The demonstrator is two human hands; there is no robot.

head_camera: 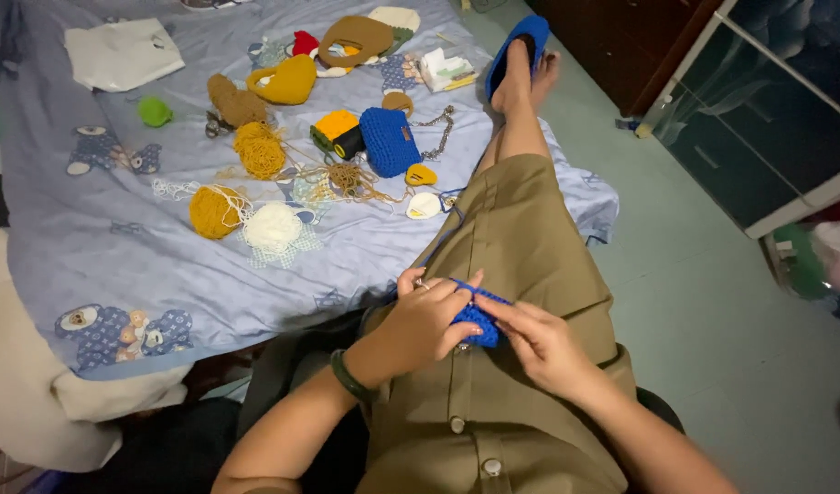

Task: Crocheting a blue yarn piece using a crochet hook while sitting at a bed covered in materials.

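Two hands together over the lap, both pinched on one blue crochet piece (pixel 479 322). Left hand (pixel 426 320) grips its near-left edge, fingers curled over it; right hand (pixel 536 340) pinches the right edge, touching the piece. A blue yarn strand (pixel 441 245) runs from the work up and away toward the bed.

Packages: white flat bag (pixel 123 52) far ahead-left of the hands, on the blue bedsheet (pixel 100 247); small stack of white paper packets (pixel 446 69) far ahead, beside the raised foot in a blue slipper (pixel 516 50).

Containers: blue crocheted purse (pixel 389 140) with a chain, ahead of the left hand, closed, contents not visible. Yellow heart-shaped bag (pixel 285 80) and brown handbag (pixel 356 38) further ahead, insides hidden.

Loose: mustard yarn ball (pixel 213 212) and white yarn ball (pixel 273 225) ahead-left, just beside each other; green ball (pixel 154 111) well apart.
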